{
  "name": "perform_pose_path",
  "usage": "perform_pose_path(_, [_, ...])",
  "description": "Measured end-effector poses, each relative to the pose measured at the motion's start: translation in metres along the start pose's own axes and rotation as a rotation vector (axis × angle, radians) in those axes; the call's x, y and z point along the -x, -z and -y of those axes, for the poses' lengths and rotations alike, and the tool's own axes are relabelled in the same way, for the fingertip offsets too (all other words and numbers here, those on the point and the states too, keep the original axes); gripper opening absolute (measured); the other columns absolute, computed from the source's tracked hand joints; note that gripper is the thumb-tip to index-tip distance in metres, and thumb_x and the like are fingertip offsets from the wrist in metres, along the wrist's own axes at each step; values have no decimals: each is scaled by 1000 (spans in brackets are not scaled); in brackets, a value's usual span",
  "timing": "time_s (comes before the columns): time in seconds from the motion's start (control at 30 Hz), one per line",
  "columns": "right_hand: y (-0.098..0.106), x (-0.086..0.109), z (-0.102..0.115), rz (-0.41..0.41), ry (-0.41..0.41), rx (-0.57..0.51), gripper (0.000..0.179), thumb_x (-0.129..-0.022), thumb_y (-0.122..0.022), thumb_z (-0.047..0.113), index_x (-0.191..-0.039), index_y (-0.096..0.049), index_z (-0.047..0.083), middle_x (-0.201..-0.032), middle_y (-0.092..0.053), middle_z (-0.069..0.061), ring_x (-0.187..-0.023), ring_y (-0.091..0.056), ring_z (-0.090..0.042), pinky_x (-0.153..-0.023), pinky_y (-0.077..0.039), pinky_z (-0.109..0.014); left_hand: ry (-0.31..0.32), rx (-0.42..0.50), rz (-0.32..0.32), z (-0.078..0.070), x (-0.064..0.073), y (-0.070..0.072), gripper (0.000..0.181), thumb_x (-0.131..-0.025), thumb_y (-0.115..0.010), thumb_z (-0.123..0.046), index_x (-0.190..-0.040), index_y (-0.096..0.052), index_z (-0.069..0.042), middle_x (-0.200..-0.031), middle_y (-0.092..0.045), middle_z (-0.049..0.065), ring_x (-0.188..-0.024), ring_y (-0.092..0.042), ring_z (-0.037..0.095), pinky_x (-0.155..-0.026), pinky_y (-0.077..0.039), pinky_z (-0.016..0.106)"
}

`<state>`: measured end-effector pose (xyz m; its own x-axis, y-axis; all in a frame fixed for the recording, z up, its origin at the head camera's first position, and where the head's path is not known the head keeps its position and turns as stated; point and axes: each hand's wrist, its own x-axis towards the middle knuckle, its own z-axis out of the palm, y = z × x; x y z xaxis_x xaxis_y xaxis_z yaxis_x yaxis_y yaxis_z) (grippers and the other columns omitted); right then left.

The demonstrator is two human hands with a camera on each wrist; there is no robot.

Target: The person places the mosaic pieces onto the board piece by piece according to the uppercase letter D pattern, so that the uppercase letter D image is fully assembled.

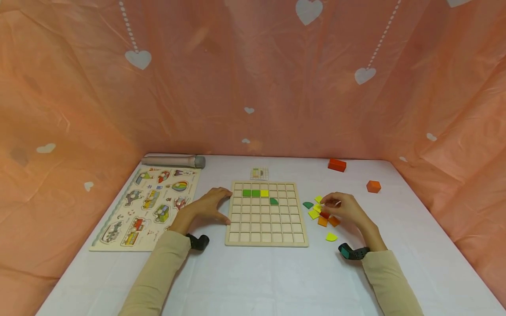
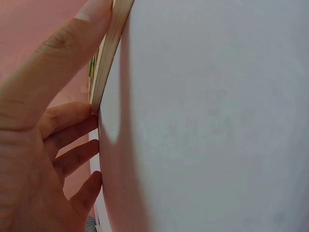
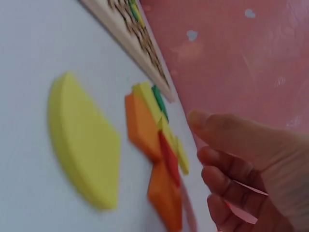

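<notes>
My left hand (image 1: 203,208) touches the left edge of a wooden grid board (image 1: 266,244), thumb and fingers spread along its side. On the board lie two green square tiles (image 1: 251,193), a yellow square tile (image 1: 264,193) and a green quarter-circle tile (image 1: 273,201). To the right of the board my right hand (image 1: 345,208) hovers over a loose cluster of tiles, its fingers bent with nothing visible between them. Orange tiles (image 3: 144,125), a red tile (image 3: 168,157) and several yellow tiles (image 1: 313,214) are bunched there. Beside them are a green quarter-circle (image 1: 308,205) and a yellow quarter-circle (image 3: 84,145).
A small pattern card (image 1: 259,173) lies behind the board. Farther right are a red block (image 1: 337,165) and an orange block (image 1: 373,186). At the left lie a picture puzzle board (image 1: 152,210) and a microphone (image 1: 174,161). A pink curtain (image 1: 253,79) surrounds the white table (image 1: 253,281).
</notes>
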<state>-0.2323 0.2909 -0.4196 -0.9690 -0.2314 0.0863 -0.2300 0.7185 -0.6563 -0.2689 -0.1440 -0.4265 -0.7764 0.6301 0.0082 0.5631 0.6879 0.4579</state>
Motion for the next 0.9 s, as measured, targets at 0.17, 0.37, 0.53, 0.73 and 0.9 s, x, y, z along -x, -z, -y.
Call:
perform_pose_path(0.17, [0, 4, -9, 48, -41, 33, 26, -78, -76, 19, -98, -66, 5, -82, -60, -2, -75, -51, -18, -60, -46, -20, -4, -1, -2, 0, 0, 0, 88, -64, -84, -38, -131, -45, 3, -135, -43, 19, -127, -36, 36, -108, -29, 47])
perform_pose_path(0.37, [-1, 3, -13, 73, -59, 71, 27, -77, -77, 20, -97, -67, 5, -79, -57, -3, -72, -50, -18, -58, -45, -22, -3, 1, 3, -1, 0, 1, 89, -64, -84, -38, -131, -44, 4, -136, -43, 20, -128, -34, 37, -109, -28, 48])
perform_pose_path(0.53, [0, 3, -14, 68, -30, 137, 25, -78, -72, 12, -102, -68, 4, -93, -59, -7, -85, -51, -23, -76, -49, -36, 3, 0, 4, 0, 0, 0, 88, -64, -84, -38, -131, -45, 4, -136, -43, 20, -128, -34, 37, -109, -27, 48])
perform_pose_path(0.73, [3, 6, -18, 80, 7, 134, 26, -81, -72, 13, -105, -68, 5, -97, -61, -6, -89, -52, -24, -82, -49, -40, 19, 10, 12, 1, -1, -1, 88, -64, -84, -38, -131, -44, 2, -137, -42, 19, -130, -33, 37, -110, -26, 47])
perform_pose_path(0.9, [5, 4, -17, 40, 0, 152, 26, -81, -72, 16, -105, -69, 7, -96, -62, -4, -87, -52, -22, -79, -49, -36, 22, 11, 12, 1, -1, -1, 89, -63, -84, -38, -131, -44, 2, -137, -42, 19, -130, -33, 37, -110, -26, 47])
